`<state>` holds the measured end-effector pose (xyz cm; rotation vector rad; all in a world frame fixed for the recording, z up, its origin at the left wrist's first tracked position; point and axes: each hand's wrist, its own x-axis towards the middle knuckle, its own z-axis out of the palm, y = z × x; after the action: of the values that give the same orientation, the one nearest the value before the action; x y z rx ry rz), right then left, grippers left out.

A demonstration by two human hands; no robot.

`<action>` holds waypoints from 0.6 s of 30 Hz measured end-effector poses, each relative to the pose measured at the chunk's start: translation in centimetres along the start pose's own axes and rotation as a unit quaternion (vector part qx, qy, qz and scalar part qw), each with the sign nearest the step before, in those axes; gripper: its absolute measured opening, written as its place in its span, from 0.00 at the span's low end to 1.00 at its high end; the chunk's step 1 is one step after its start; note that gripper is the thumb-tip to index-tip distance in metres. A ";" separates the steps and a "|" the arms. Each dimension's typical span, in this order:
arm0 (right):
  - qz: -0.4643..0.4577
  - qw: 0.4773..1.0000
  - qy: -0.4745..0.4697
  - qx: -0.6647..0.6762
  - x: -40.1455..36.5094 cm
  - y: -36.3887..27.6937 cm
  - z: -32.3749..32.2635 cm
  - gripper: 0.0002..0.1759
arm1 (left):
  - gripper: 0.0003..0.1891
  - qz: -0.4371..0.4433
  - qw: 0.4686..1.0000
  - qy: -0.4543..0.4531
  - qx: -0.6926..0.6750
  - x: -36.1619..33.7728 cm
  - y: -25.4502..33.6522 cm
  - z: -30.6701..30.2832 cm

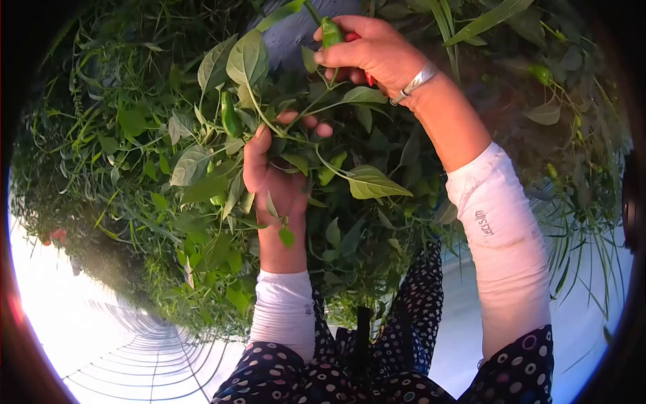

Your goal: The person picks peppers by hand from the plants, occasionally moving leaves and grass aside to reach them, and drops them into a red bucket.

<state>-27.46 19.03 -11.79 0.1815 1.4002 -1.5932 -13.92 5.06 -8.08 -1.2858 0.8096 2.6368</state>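
My right hand [380,54] pinches a green chili pepper [330,32] between thumb and fingers at the top. Bits of red peppers [370,79] show inside the same curled fingers. Below and to the left, my left hand [279,178] is closed around a leafy pepper branch [272,124], partly hidden by leaves. Its thumb points up, and its fingertips curl over behind the stem. Beside that thumb hangs another green chili pepper [231,116]. A paler green pepper [332,168] hangs to the right of the left wrist, among leaves.
Dense grass and weeds [87,128] surround the plants. More green peppers [540,74] hang on a plant at the upper right. A grey surface [293,40] shows behind the leaves. White sheeting [451,323] lies by my legs, and a wire-like grid [155,363] at the lower left.
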 end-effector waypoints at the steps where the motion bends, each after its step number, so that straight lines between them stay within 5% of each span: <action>1: -0.030 0.999 0.032 -0.002 0.1 0.2 0.0 0.20 | 0.19 -0.011 0.999 -0.023 -0.025 0.1 -0.1 -0.2; 2: -0.061 0.996 0.064 -0.003 0.3 0.6 0.2 0.18 | 0.17 -0.020 0.998 -0.046 -0.048 0.3 -0.1 -0.5; 3: -0.163 0.966 0.135 -0.146 1.4 1.4 0.9 0.15 | 0.17 -0.019 0.998 -0.047 -0.047 0.5 -0.1 -0.9; 5: -0.251 0.835 0.275 -0.405 1.7 2.5 0.7 0.14 | 0.14 0.003 0.998 -0.041 -0.050 0.4 -0.4 -1.8; 7: -0.213 0.903 0.353 -0.122 3.1 4.0 -2.2 0.14 | 0.14 0.006 0.995 -0.069 -0.074 0.6 -0.3 -1.9; 9: -0.112 0.934 0.319 0.116 2.7 3.5 -4.4 0.10 | 0.13 0.002 0.999 -0.031 -0.044 0.5 -0.2 -1.6; 11: -0.077 0.930 0.271 0.235 0.6 1.6 -4.5 0.09 | 0.14 0.007 0.999 -0.040 -0.023 0.4 -0.2 -1.2; 13: -0.089 0.955 0.115 0.261 -1.5 -0.1 -4.1 0.08 | 0.16 -0.007 0.998 0.012 0.059 0.3 -0.1 -0.7; 18: -0.196 0.980 -0.038 -0.029 -5.2 -5.6 2.6 0.06 | 0.13 -0.009 0.993 0.019 0.113 0.1 -0.5 0.7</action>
<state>-27.56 18.98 -3.73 -0.2014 1.4834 -1.8517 -14.38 5.81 -8.02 -1.2801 1.0618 2.4284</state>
